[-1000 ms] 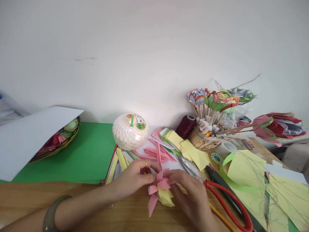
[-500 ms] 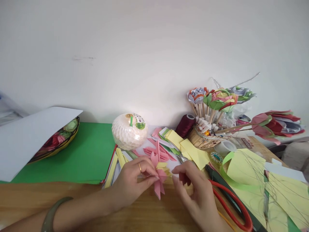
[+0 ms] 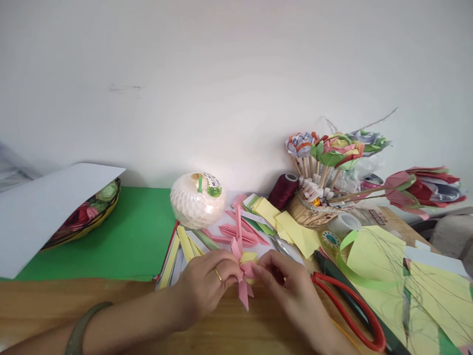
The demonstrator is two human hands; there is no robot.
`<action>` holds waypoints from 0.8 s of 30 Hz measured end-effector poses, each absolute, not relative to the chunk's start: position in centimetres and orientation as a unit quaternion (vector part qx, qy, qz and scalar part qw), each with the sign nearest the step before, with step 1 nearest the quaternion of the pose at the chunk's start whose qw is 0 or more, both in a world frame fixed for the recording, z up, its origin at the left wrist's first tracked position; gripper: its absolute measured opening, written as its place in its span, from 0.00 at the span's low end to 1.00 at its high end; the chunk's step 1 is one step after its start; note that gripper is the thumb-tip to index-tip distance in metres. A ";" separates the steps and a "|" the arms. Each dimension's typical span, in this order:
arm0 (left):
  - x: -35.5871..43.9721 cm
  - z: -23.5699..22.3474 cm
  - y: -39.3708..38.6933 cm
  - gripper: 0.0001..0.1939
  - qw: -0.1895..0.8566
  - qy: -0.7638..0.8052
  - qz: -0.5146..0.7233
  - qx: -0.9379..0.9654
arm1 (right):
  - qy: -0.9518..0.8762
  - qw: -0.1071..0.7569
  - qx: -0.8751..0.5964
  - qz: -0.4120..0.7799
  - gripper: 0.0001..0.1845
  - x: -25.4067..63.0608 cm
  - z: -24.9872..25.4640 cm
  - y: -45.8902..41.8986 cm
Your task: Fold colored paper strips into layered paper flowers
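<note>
Pink-and-yellow folded paper (image 3: 247, 269) sits between the two hands (image 3: 201, 286) (each nearly closed, pinching it).

Folded paper piece (image 3: 247, 269), lower centre: pink with yellow; scissors handles (image 3: 377, 330), lower right: red; ribbon (image 3: 364, 282), right: bright green; thread spool (image 3: 283, 192), right of centre: dark maroon; round package (image 3: 197, 204), centre: white, scale-like pattern; sheet (image 3: 136, 231), left: green; bangle (image 3: 79, 328), lower left: grey-green; tabletop (image 3: 37, 301), bottom: brown, wood-grained; 3 stemmed flowers (image 3: 340, 150), right: lilac-orange, green-pink-yellow, lilac-green

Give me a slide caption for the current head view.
Left hand and right hand grip a pink-and-yellow paper piece above a wooden table, beside red-handled scissors.
</note>
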State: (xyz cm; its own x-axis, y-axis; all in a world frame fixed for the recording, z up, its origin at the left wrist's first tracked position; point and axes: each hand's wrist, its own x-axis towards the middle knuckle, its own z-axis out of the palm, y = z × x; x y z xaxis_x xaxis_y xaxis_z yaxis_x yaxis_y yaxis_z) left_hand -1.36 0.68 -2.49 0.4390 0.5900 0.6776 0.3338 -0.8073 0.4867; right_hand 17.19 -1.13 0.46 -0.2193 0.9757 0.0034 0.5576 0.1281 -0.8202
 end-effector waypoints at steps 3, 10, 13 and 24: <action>-1.4 -2.3 0.7 0.08 0.144 0.276 0.450 0.837 | -0.694 0.279 -0.558 0.360 0.16 17.3 0.5 -0.9; -1.4 -1.9 0.8 0.08 0.176 0.274 0.455 0.829 | -0.697 0.266 -0.554 0.371 0.16 17.6 0.3 -0.6; -1.5 -2.0 0.9 0.07 0.222 0.274 0.459 0.815 | -0.690 0.265 -0.547 0.393 0.15 17.7 0.4 -0.5; -1.5 -0.1 1.9 0.07 0.593 0.410 0.408 0.560 | -0.684 0.451 -0.495 0.289 0.02 18.1 0.3 -1.3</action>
State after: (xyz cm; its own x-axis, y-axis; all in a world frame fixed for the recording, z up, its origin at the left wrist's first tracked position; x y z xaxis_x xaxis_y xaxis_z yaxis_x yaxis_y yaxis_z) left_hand -1.46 1.89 -0.07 0.3304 0.9433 -0.0306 -0.0245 0.0410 0.9989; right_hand 18.15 -1.26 0.29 -0.1026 0.9381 0.3308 0.4178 0.3425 -0.8415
